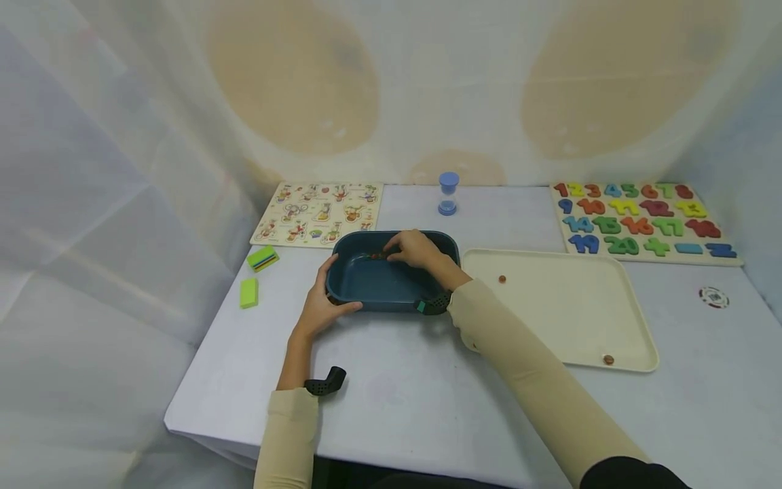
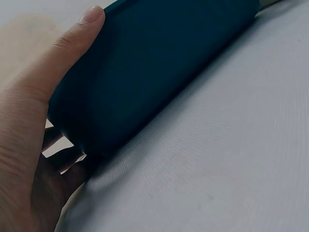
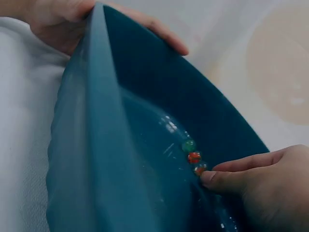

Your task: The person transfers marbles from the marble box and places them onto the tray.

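A dark teal plastic basin [image 1: 385,305] stands in the middle of the table, tilted in the right wrist view by the camera's angle. My left hand [image 1: 319,309] grips its left end, thumb along the near wall and fingers round the side. Inside, by the far wall, several glass marbles lie in a row, among them a green marble [image 3: 189,145] and a red marble [image 3: 194,157]. My right hand [image 1: 415,250] reaches into the basin. Its thumb and forefinger pinch the orange-brown marble [image 3: 200,169] at the row's near end.
Right of the basin lies a cream tray [image 1: 562,305] with two small brown round pieces. Behind are a picture puzzle board [image 1: 318,214], a blue sand timer [image 1: 449,193] and a number puzzle board [image 1: 641,221]. Green sponge-like blocks [image 1: 249,293] lie left; a round chip [image 1: 713,297] lies right.
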Tool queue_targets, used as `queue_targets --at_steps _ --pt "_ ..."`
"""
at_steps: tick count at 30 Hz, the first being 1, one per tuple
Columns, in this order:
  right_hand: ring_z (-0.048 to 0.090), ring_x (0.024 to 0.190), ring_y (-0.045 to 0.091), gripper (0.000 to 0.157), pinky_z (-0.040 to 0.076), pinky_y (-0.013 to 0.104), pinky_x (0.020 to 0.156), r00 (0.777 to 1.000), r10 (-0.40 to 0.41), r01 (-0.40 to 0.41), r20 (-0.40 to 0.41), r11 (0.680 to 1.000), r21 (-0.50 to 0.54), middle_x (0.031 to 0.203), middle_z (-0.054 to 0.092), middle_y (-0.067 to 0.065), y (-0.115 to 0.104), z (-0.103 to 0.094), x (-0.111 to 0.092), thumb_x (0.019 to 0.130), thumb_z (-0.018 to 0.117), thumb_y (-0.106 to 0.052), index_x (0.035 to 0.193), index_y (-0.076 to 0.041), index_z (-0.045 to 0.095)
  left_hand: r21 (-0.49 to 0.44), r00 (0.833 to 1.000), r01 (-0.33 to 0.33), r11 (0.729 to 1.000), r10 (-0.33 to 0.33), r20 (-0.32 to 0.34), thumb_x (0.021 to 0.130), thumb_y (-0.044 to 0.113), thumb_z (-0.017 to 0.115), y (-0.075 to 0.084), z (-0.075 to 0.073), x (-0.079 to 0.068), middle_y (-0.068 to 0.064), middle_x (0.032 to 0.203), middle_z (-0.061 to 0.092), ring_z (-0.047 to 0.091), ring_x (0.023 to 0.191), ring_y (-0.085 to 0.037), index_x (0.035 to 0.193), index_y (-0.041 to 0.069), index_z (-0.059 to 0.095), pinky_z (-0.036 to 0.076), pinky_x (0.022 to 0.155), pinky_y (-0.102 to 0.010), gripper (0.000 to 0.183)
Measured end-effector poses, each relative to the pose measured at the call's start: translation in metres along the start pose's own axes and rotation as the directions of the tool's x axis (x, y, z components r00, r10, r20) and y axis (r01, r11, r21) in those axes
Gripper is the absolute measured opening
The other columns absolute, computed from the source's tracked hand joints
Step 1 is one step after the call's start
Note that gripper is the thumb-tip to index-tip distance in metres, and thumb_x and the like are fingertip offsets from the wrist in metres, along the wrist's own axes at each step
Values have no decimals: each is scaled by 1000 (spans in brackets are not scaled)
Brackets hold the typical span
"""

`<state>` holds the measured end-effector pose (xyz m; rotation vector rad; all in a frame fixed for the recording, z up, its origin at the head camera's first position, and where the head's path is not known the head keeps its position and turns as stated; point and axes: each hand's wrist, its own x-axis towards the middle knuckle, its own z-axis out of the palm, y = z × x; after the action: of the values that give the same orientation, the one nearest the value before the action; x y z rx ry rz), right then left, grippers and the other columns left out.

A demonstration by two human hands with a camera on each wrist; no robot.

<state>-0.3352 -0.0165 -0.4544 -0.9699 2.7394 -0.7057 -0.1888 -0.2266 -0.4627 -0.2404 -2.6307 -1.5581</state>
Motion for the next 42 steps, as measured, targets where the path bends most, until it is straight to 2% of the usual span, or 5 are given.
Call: queue_targets --at_steps 9,17,29,36,42 --pt "58 76 12 19 46 32 74 1000 9 -9 -14 1000 -23 93 66 -2 9 -5 -12 82 65 -27 99 -18 69 14 1000 -4 1000 3 10 66 25 80 1 4 3 -8 148 18 19 134 -30 143 19 15 23 103 -54 101" --pt "24 43 11 21 24 26 44 954 -63 108 -292 984 142 47 30 -3 29 -56 -90 81 66 -29 97 -16 69 20 1000 -5 1000 5 5 65 26 80 2 7 3 -9 148 20 20 134 -31 143 18 16 22 102 -55 101" --pt "29 51 14 27 25 27 45 942 242 -233 -234 970 66 55 34 -1 130 -61 -212 84 62 -32 101 -11 67 19 1000 7 1000 -7 -6 65 25 81 -11 3 5 -7 148 18 18 134 -30 143 23 15 21 102 -55 103" --pt "26 47 10 28 24 25 44 941 199 -196 -275 980 41 51 34 -3 141 -48 -221 85 61 -30 106 -11 64 30 1000 9 1000 -8 -30 62 35 81 -35 5 10 2 148 18 19 134 -25 141 38 13 22 103 -54 103" --pt "28 45 12 39 26 25 43 935 147 -131 -323 989 71 51 33 -2 103 -63 -189 86 56 -41 111 -12 62 25 999 -29 999 30 -41 62 40 80 -34 5 10 -1 148 19 20 134 -29 141 38 14 23 101 -57 103"
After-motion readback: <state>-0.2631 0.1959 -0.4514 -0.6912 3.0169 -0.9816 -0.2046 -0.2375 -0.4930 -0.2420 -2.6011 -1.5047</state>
